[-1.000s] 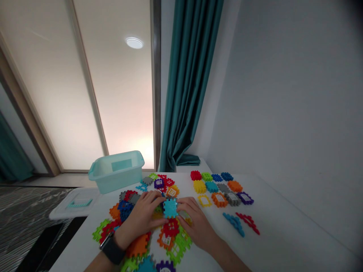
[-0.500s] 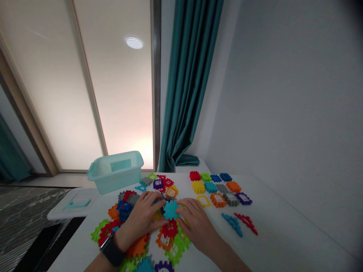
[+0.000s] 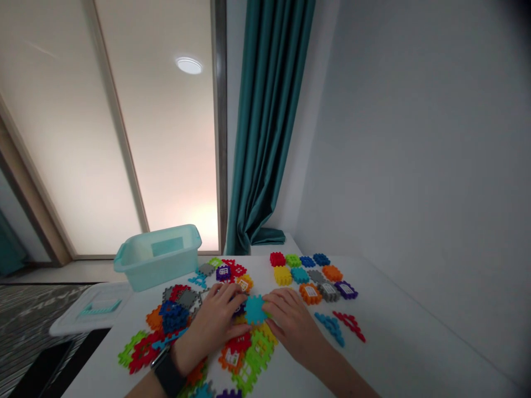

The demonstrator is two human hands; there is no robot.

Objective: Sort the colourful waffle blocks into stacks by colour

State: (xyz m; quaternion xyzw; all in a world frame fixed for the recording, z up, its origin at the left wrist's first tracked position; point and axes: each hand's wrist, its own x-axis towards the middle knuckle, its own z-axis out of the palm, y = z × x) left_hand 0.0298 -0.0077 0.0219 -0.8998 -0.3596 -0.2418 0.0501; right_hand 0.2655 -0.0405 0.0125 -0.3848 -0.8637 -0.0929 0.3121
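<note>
A light-blue toothed building tile is between my two hands over the pile. My left hand, with a dark watch on its wrist, has its thumb and fingers curved at the tile's left edge. The fingers of my right hand are bent and closed on its right edge. Below the hands lie a red tile, an orange tile with a window pattern and green tiles. Part of the pile is hidden under my left hand.
Sorted tiles stand in rows at the right, among them a yellow stack and an orange window stack. Blue strips and red strips lie nearer. A teal bin and its lid are at the left.
The view has shifted a little, so the table's things sit further left. Both hands stay at the light-blue tile, which now faces up a bit more squarely.
</note>
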